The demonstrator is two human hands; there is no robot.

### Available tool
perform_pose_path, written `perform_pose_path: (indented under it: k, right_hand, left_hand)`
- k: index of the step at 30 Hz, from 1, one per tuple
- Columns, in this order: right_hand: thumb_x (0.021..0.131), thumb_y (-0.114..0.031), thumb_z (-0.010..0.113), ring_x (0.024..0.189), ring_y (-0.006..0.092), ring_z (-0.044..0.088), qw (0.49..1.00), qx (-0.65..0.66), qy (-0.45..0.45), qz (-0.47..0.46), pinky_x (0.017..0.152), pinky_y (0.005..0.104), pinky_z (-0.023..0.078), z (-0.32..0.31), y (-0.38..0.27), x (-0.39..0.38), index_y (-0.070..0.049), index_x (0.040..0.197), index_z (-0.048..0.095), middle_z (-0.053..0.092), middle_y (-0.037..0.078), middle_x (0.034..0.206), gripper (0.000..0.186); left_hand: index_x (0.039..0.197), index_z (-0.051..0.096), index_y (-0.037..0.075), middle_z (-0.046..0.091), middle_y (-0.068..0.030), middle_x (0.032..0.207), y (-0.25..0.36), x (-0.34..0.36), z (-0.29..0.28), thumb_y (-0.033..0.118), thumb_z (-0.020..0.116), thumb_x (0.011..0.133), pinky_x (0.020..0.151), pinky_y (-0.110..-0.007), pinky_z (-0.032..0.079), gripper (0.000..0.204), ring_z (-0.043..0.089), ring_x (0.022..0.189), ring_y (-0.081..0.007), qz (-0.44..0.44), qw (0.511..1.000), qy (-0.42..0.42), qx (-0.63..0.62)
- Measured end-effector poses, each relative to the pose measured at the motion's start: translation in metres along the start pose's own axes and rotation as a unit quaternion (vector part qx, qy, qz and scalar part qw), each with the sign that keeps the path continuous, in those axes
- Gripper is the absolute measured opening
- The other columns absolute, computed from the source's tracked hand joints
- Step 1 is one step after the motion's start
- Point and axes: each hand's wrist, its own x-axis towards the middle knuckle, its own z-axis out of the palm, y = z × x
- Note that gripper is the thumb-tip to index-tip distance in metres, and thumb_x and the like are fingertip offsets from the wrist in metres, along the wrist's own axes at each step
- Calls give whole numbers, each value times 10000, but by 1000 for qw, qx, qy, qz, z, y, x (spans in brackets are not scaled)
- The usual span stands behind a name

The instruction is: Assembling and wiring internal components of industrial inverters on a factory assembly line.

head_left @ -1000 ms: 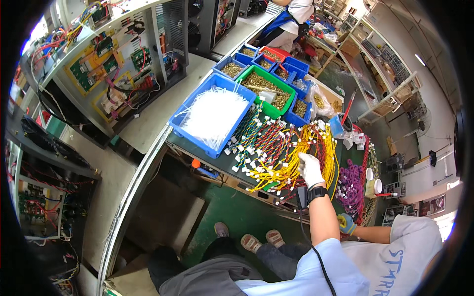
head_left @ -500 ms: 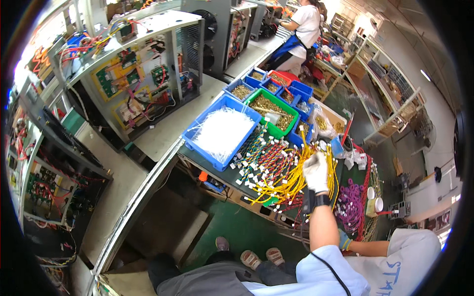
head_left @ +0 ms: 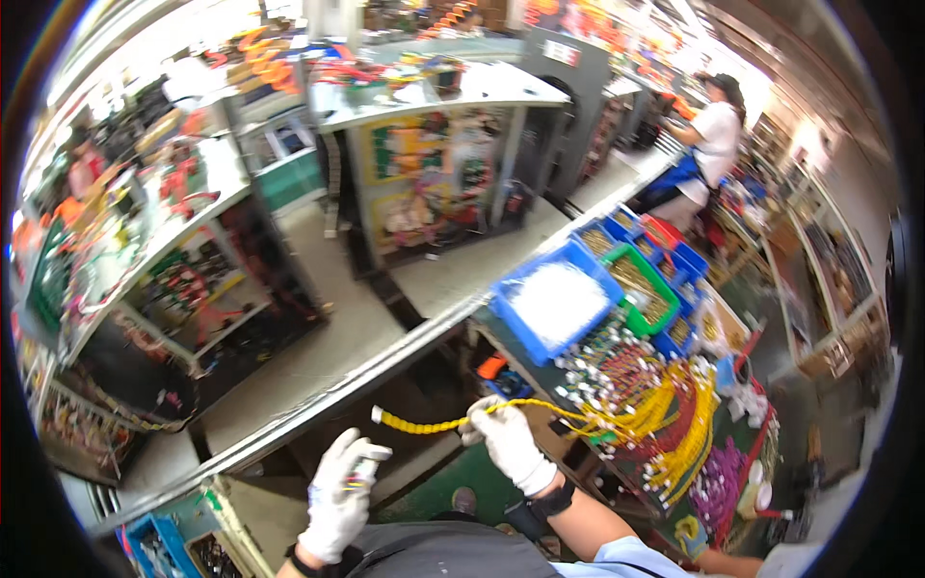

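Note:
My right hand (head_left: 515, 448), in a white glove, grips a twisted yellow wire cable (head_left: 424, 427). One end, with a white connector (head_left: 377, 414), sticks out to the left; the other runs back over the bench edge to the yellow wires. To the left and nearer, my left hand (head_left: 337, 496), also in a white glove, is closed around something small with a white end and coloured bits, too blurred to name. A gap separates it from the cable's connector. On the bench lie a pile of yellow wire cables (head_left: 686, 448) and multicoloured twisted cables (head_left: 617, 361) with white connectors.
A blue bin (head_left: 506, 306) of white strips stands beside a green bin (head_left: 665, 323) and small blue bins of brass-coloured parts. Purple cables (head_left: 718, 477) lie at right, near another person's gloved hand (head_left: 691, 537). Open metal cabinets (head_left: 443, 173) line the left; another person (head_left: 713, 144) stands farther off.
The view has swung left. My right hand has gone from the yellow pile to the bench's left side, drawing a yellow cable along. My left hand has come into view.

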Motion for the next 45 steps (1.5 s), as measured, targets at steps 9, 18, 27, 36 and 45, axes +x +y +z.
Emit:
perform_pose_path:
  k: [9,18,27,36,45]
  right_hand:
    - [889,-169,631,560,94,466,972,172,-113,113,536,249,428,158,-10,34,-30,981,589,510,5,698,172]
    - [892,-128,636,478,120,397,949,162,-270,-22,548,325,426,303,-118,75,-21,983,579,426,-2,559,152]
    - [789,-170,742,535,113,601,672,-564,-386,-286,492,263,454,432,-264,108,-53,896,705,648,33,650,163]
    - [803,-219,657,765,271,630,414,-669,-284,-548,642,373,504,545,-225,206,-77,810,634,587,111,790,144]
    - [909,-108,614,750,70,570,793,-466,-391,28,673,234,469,547,-210,209,-13,1125,653,669,28,879,240]
  left_hand:
    - [1115,610,50,623,-93,763,-88,-36,-58,65,507,841,626,-326,473,292,583,677,-211,-177,974,-89,-107]
    - [1037,635,-18,634,5,740,-182,-84,-270,149,559,942,481,-175,339,207,479,585,-11,-382,848,43,-365]
    - [1015,617,-48,680,-174,808,-118,-38,-450,128,565,942,507,-269,502,198,649,606,-182,-341,803,239,-427]
    - [1062,577,14,664,-202,906,-85,45,-473,124,574,936,421,-320,527,167,675,596,-266,-43,800,360,-478]
    - [1020,594,-30,650,-154,705,-136,97,-421,218,584,924,445,-252,450,266,552,466,-145,-312,782,291,-453]
